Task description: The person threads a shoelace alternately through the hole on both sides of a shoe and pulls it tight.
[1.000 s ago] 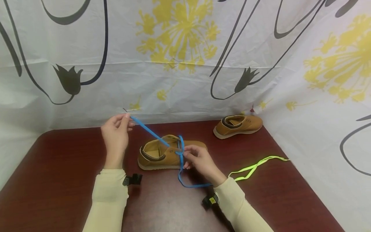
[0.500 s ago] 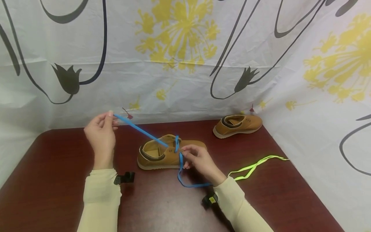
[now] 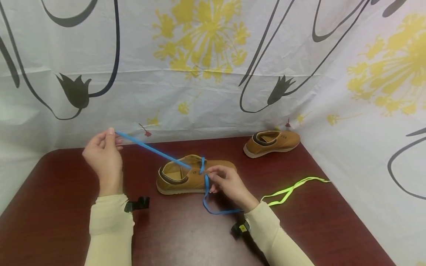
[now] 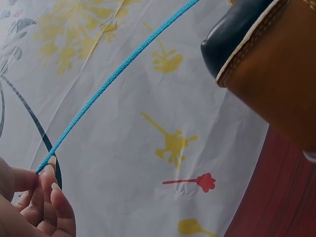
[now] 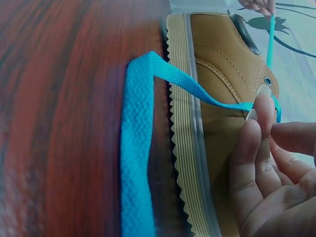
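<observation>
A tan shoe [image 3: 186, 177] lies on the dark red table [image 3: 66, 221] in front of me. A blue lace [image 3: 153, 149] runs through its eyelets. My left hand [image 3: 103, 155] pinches one end of the blue lace [image 4: 113, 79] and holds it taut, up and to the left of the shoe [image 4: 276, 64]. My right hand [image 3: 226, 181] rests on the side of the shoe [image 5: 222, 108] and pinches the blue lace [image 5: 143, 128] by an eyelet. The rest of the lace trails down onto the table by my right wrist.
A second tan shoe [image 3: 271, 142] sits at the table's far right corner. A neon yellow lace [image 3: 293, 188] lies on the table to the right of my right arm. A patterned white curtain [image 3: 206, 74] hangs close behind and to the right.
My left hand has drawn the blue lace further left, pulling it tighter through the shoe. The loop at the eyelets has shrunk. My right hand has stayed on the shoe.
</observation>
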`<state>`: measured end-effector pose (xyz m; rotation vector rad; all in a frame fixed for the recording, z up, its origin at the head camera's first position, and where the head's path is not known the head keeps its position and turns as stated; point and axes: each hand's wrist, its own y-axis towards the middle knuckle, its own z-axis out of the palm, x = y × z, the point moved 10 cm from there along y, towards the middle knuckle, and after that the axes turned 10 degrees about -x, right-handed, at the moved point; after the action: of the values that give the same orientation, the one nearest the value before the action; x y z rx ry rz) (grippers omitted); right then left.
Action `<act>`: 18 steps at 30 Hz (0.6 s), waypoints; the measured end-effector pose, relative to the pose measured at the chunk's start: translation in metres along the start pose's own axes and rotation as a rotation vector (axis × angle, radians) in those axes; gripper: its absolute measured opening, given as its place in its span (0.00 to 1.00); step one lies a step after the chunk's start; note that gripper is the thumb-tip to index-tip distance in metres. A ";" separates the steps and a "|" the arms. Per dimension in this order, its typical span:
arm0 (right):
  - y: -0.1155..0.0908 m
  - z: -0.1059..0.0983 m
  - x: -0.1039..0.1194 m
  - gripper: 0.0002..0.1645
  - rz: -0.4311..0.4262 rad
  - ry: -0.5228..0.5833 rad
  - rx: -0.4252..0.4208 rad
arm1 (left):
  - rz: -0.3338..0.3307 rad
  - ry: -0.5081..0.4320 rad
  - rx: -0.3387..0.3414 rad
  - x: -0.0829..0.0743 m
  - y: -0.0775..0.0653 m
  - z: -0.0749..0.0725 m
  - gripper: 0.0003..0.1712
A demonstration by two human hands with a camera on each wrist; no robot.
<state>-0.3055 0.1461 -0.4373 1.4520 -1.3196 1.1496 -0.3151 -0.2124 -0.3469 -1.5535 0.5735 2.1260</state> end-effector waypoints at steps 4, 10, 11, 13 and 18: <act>0.001 0.000 0.000 0.14 0.001 0.007 -0.003 | -0.013 0.010 -0.015 0.001 0.003 -0.004 0.14; 0.001 0.001 0.002 0.15 -0.012 0.004 0.002 | -0.013 0.250 0.148 0.008 0.001 0.007 0.18; 0.000 0.001 0.002 0.15 -0.011 -0.002 0.005 | -0.001 0.321 0.187 0.010 -0.001 0.009 0.19; -0.001 -0.001 0.002 0.16 -0.005 -0.013 0.006 | 0.039 0.443 0.246 0.011 -0.005 0.013 0.22; -0.006 -0.020 0.011 0.17 -0.023 -0.080 -0.018 | 0.127 0.568 0.337 0.013 -0.014 0.025 0.23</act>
<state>-0.3010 0.1634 -0.4223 1.5097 -1.3614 1.0719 -0.3300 -0.1853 -0.3532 -1.9480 1.1758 1.5372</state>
